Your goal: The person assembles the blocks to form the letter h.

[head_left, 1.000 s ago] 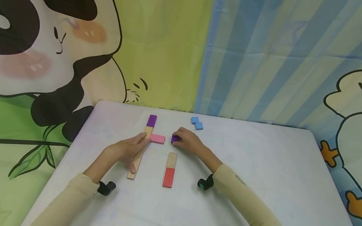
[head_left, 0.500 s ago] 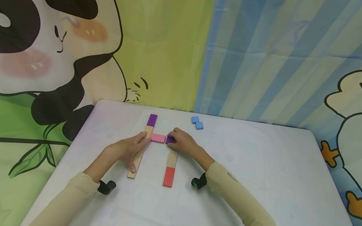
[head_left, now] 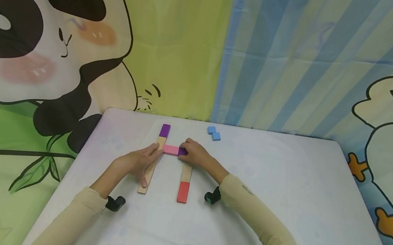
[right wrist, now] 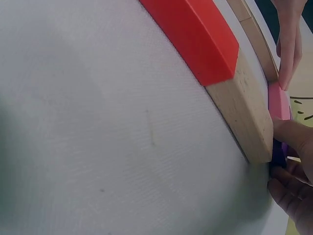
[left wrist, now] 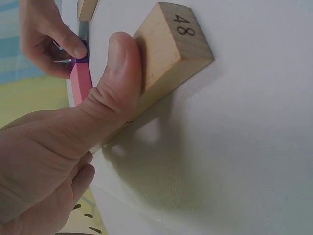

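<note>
My left hand (head_left: 138,162) rests along a row of plain wooden blocks (head_left: 151,170), fingers fairly straight and thumb near its close end. In the left wrist view the thumb lies against a wooden block (left wrist: 168,54) marked "48". A pink block (head_left: 170,150) juts right from the row, with left fingertips (right wrist: 284,83) at its junction. My right hand (head_left: 196,154) pinches a small purple block (head_left: 182,151) against the pink block's right end. Just below are a wooden block (head_left: 186,174) and a red block (head_left: 182,192), end to end. Another purple block (head_left: 165,130) tops the left row.
Two small blue blocks (head_left: 214,133) lie near the back of the white table (head_left: 283,187), touching at a corner. Behind the table hangs a printed cloth (head_left: 182,49) with a panda and stripes.
The right hand has slid the purple block leftward, from apart to the end of the pink block. The left hand has stayed in place on the wooden row.
</note>
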Demonstrator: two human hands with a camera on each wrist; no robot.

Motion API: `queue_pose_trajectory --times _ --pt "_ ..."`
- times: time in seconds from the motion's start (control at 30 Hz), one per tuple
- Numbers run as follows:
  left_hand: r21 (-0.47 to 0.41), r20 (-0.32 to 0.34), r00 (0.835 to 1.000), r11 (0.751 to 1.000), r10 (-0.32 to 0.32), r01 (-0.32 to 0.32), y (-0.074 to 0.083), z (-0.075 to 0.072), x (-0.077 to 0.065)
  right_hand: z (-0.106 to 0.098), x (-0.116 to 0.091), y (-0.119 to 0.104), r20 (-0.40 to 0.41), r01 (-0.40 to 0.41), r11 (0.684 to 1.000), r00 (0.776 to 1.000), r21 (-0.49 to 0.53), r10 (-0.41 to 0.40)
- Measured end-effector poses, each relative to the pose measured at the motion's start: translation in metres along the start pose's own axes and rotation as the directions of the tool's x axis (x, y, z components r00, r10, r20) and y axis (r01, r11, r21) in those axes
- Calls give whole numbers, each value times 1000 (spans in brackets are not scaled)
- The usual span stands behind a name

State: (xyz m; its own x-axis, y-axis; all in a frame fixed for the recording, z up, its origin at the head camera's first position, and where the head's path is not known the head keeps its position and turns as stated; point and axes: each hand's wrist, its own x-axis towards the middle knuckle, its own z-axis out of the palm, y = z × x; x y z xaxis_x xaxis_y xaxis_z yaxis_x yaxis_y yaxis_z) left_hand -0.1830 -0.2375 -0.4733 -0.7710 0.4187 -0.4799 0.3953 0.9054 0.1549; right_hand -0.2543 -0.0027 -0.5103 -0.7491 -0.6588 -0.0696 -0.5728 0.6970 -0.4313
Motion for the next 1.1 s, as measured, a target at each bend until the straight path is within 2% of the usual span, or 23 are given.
queue_pose_trajectory --times 0.43,0.67,0.87,1.1 --pt "0 -3 1000 1000 6 -6 -1 -1 0 -1 4 -2 6 -22 1000 1000 -18 23" --pt "-6 4 1000 1000 3 -3 -2 1 2 -6 0 -1 35 -91 995 995 -44 92" --pt "-28 14 1000 1000 0 1 -1 2 3 -25 -12 18 -24 -128 990 992 -57 127" --pt "-23 9 1000 1000 1 0 -2 1 3 -48 -29 47 -84 -135 984 989 -116 126"
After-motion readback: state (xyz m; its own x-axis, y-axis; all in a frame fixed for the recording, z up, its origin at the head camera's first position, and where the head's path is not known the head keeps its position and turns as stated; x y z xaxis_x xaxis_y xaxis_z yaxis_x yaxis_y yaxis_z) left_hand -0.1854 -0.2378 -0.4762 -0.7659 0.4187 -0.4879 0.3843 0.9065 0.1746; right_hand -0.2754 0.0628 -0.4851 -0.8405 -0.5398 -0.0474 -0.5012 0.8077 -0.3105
